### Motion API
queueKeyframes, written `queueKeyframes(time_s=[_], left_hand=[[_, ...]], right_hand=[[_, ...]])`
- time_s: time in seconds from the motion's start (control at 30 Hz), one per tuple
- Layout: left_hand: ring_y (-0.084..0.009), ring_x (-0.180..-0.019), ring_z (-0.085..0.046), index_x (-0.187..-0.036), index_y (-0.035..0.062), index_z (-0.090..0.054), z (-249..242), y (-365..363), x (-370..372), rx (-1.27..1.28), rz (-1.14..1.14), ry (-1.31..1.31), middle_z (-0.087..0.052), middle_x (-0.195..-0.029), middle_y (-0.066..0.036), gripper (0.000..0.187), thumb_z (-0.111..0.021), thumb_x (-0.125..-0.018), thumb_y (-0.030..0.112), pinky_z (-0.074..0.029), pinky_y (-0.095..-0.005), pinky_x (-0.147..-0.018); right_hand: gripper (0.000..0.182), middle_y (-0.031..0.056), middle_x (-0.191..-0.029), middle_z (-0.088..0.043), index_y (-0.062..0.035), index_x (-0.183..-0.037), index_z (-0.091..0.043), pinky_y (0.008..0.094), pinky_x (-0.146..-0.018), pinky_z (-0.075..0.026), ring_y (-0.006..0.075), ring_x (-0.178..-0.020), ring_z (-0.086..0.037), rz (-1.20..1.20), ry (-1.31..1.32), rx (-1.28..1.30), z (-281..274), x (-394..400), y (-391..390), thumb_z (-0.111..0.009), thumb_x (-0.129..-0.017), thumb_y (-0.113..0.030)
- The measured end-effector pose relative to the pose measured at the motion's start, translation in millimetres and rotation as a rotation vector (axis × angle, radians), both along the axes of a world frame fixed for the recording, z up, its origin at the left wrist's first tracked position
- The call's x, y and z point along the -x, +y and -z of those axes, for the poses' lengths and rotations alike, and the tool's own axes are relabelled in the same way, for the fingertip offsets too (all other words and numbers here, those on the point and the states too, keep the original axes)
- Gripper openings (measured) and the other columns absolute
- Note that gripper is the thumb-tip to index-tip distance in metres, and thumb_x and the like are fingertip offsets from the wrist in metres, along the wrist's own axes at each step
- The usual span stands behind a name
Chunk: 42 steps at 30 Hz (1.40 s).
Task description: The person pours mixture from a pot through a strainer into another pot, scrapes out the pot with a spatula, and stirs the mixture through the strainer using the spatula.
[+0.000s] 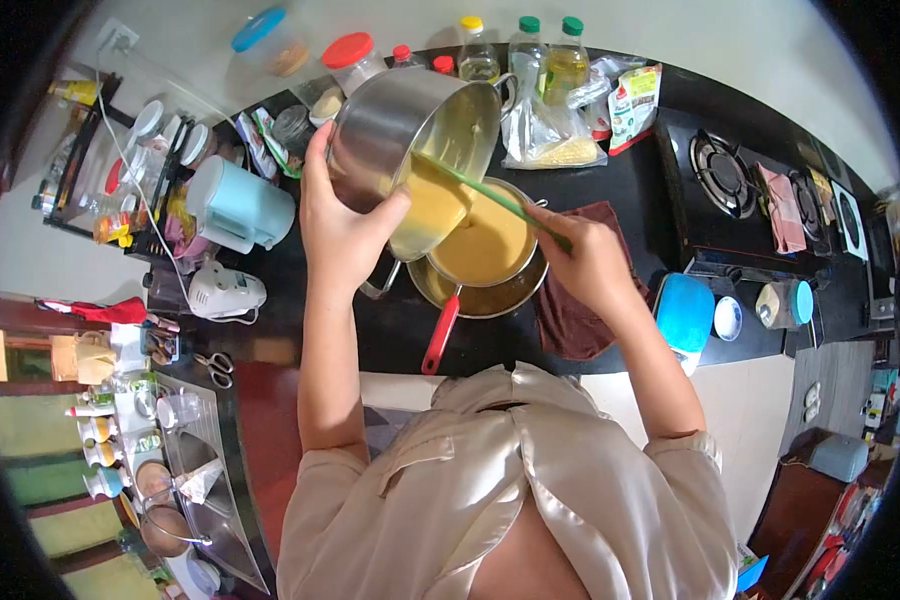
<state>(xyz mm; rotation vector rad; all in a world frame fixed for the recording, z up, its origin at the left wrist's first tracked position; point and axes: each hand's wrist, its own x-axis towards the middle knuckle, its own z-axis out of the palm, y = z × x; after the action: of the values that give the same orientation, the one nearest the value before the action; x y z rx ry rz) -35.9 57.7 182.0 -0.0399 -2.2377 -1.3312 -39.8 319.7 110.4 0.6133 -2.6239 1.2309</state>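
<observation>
My left hand (345, 225) is wrapped round a steel pot (375, 125), which is tilted with its mouth low and to the right. Thick yellow batter (435, 205) lies inside near its lip. Below sits a round strainer with a red handle (440, 335), filled with the same yellow liquid. It rests over a metal pan (510, 300), whose far side is hidden. My right hand (592, 258) grips the handle of a green spatula (495, 197). The spatula's far end is inside the tilted pot, at the batter.
Bottles (567, 70), jars and a plastic bag (555, 140) line the wall. A light-blue kettle (238, 205) and white hand mixer (227, 290) stand left. Right are a brown cloth (580, 325), blue-lidded box (683, 310), white bowl (728, 318) and gas stove (725, 175).
</observation>
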Motion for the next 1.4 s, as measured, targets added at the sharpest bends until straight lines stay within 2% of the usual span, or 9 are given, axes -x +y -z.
queueKeyframes(time_s=[0.13, 0.23, 0.47, 0.77, 1.0, 1.23, 1.27, 1.33, 1.4], left_hand=[[-0.0288, -0.114, -0.051, -0.134, 0.0031, -0.037, 3.0, -2.5, -1.4, 0.033, -0.027, -0.008, -0.049, -0.126, -0.019, 0.085, -0.077, -0.06, 0.017, -0.04, -0.0382, -0.097], [-0.0297, -0.115, -0.05, -0.134, 0.0033, -0.038, 0.5, -1.6, -1.4, 0.063, -0.05, -0.068, -0.048, -0.127, -0.02, 0.086, -0.078, -0.06, 0.018, -0.04, -0.0386, -0.097], [-0.0309, -0.117, -0.048, -0.134, 0.004, -0.037, 6.2, -1.1, 2.1, 0.067, -0.046, 0.025, -0.048, -0.128, -0.019, 0.087, -0.079, -0.06, 0.019, -0.039, -0.0395, -0.098], [-0.0292, -0.115, -0.051, -0.133, 0.0025, -0.039, 2.7, -9.9, -1.0, 0.067, -0.025, -0.055, -0.05, -0.126, -0.02, 0.085, -0.079, -0.061, 0.02, -0.041, -0.038, -0.096], [-0.028, -0.113, -0.053, -0.133, 0.002, -0.039, 0.9, -8.5, -7.4, 0.035, -0.014, -0.046, -0.051, -0.125, -0.02, 0.084, -0.078, -0.06, 0.021, -0.042, -0.0369, -0.095], [-0.0288, -0.114, -0.052, -0.133, 0.0023, -0.039, 11.7, -10.7, -9.9, -0.013, 0.016, -0.092, -0.05, -0.126, -0.02, 0.085, -0.078, -0.06, 0.021, -0.042, -0.0378, -0.096], [-0.0288, -0.114, -0.052, -0.133, 0.0023, -0.039, 11.7, -10.3, -10.3, -0.014, 0.016, -0.093, -0.05, -0.126, -0.02, 0.085, -0.078, -0.06, 0.021, -0.042, -0.0378, -0.096], [-0.0286, -0.113, -0.053, -0.133, 0.0024, -0.039, 10.1, -10.1, -9.1, 0.023, -0.006, -0.038, -0.05, -0.126, -0.02, 0.085, -0.078, -0.06, 0.02, -0.042, -0.038, -0.095], [-0.0283, -0.113, -0.053, -0.133, 0.0024, -0.039, 7.9, -7.9, -9.0, 0.044, -0.012, -0.028, -0.05, -0.126, -0.02, 0.085, -0.078, -0.06, 0.019, -0.042, -0.0377, -0.095]], right_hand=[[0.037, 0.0108, -0.065, -0.048, -0.0139, -0.118, -0.063, 0.0329, -0.05, -0.041, 0.0225, -0.051, -0.048, 0.051, 0.175, -0.087, -59.9, -4.3, 9.5, -0.062, -0.082, -0.004], [0.034, 0.0133, -0.068, -0.055, -0.0165, -0.117, -0.063, 0.0417, -0.049, -0.046, 0.0321, -0.055, -0.058, 0.121, 0.308, -0.191, -74.4, 5.4, 11.6, -0.061, -0.083, -0.014], [0.034, 0.0181, -0.066, -0.059, -0.0131, -0.116, -0.063, 0.0422, -0.054, -0.048, 0.0334, -0.058, -0.06, 0.02, 0.021, -0.038, 14.9, -3.3, -7.3, -0.06, -0.082, -0.011], [0.039, 0.0085, -0.068, -0.052, -0.0225, -0.118, -0.063, 0.0376, -0.05, -0.047, 0.0266, -0.053, -0.055, -0.002, 0.518, -0.348, -92.3, 8.2, 15.6, -0.064, -0.08, -0.013], [0.032, 0.0139, -0.064, -0.053, -0.01, -0.115, -0.065, 0.0299, -0.053, -0.042, 0.0194, -0.052, -0.05, 0.136, 0.093, 0.074, -2.7, 18.5, 20.3, -0.062, -0.083, -0.004], [0.032, 0.0152, -0.069, -0.06, -0.0084, -0.116, -0.064, 0.0264, -0.055, -0.044, 0.0091, -0.058, -0.05, 0.154, 0.091, -0.113, -45.1, 7.6, 21.6, -0.062, -0.085, -0.004], [0.032, 0.0152, -0.069, -0.06, -0.0084, -0.116, -0.064, 0.0264, -0.055, -0.044, 0.0091, -0.058, -0.05, 0.154, 0.09, -0.114, -36.6, 7.6, 23.6, -0.062, -0.085, -0.004], [0.031, 0.02, -0.074, -0.062, -0.0127, -0.114, -0.065, 0.0355, -0.058, -0.047, 0.0308, -0.058, -0.059, 0.142, 0.06, -0.024, -1.6, 12.6, 26.0, -0.062, -0.084, -0.009], [0.03, 0.0213, -0.08, -0.064, -0.0108, -0.115, -0.065, 0.0339, -0.061, -0.048, 0.0305, -0.063, -0.063, 0.113, 0.109, 0.092, 10.5, 4.9, 22.7, -0.061, -0.085, -0.008]])
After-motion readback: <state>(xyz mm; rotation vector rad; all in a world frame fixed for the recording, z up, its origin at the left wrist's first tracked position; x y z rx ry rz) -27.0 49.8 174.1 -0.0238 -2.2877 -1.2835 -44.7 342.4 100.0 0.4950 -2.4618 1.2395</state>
